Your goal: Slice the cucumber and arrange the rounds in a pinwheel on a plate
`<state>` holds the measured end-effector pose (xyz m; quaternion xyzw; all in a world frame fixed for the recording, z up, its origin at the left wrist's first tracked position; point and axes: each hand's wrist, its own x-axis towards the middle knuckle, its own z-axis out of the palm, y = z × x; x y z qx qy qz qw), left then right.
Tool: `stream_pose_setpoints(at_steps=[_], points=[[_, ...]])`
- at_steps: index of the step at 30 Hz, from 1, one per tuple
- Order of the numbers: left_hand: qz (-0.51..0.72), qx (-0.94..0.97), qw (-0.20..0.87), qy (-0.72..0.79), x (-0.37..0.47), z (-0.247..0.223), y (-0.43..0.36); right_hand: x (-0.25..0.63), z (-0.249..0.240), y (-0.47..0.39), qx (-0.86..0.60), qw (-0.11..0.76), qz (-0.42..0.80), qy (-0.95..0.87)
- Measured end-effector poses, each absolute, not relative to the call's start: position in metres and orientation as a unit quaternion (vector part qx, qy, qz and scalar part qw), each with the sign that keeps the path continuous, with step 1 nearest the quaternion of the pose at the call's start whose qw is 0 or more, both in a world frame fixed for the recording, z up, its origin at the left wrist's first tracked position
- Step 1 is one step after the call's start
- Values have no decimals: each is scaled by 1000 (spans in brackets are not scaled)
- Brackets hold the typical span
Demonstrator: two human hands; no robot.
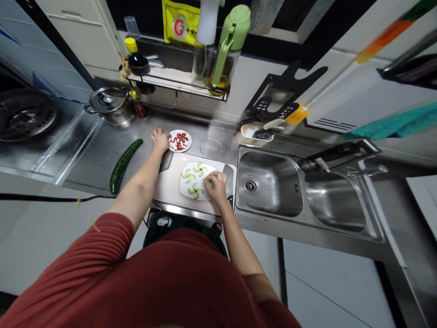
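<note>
Steadily is the way to work here, since the slices are thin and the patterns small. The square plate [183, 187] lies on the cutting board [170, 184], which sits along the front edge of the counter [92, 159], just left of the sink [273, 182]. Three pinwheels of pale green slices [195, 191] show on it.

The right hand [218, 186] is over the plate's right side, its fingertips drawn close together at a green piece [210, 184]; I cannot tell whether that grip pinches the piece or only nudges it. The left hand [160, 140] is at the left rim of the small round plate [189, 142], behind the board towards the counter's back edge. Its fingers are curled, but I cannot tell whether its grip has closed on anything. Red bits [180, 137] are scattered over that small plate.

For neat placing, I would hold each slice lightly by its outer edge, set the inner tip down first, then turn the curve to follow its neighbours. A light fingertip push should correct the spacing better than lifting, as thin slices probably bend or stick. The wrist is best kept high, so that the palm does not drag across the finished pinwheels. A red bit seems easiest to centre singly, lowered straight down.
</note>
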<state>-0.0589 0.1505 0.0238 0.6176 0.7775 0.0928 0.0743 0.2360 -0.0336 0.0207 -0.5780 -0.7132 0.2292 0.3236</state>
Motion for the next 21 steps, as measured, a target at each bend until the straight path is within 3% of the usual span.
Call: stream_pose_setpoints(at_steps=[21], points=[[55, 665, 93, 739, -65, 22, 165, 233, 8, -41, -585, 346, 228, -697]])
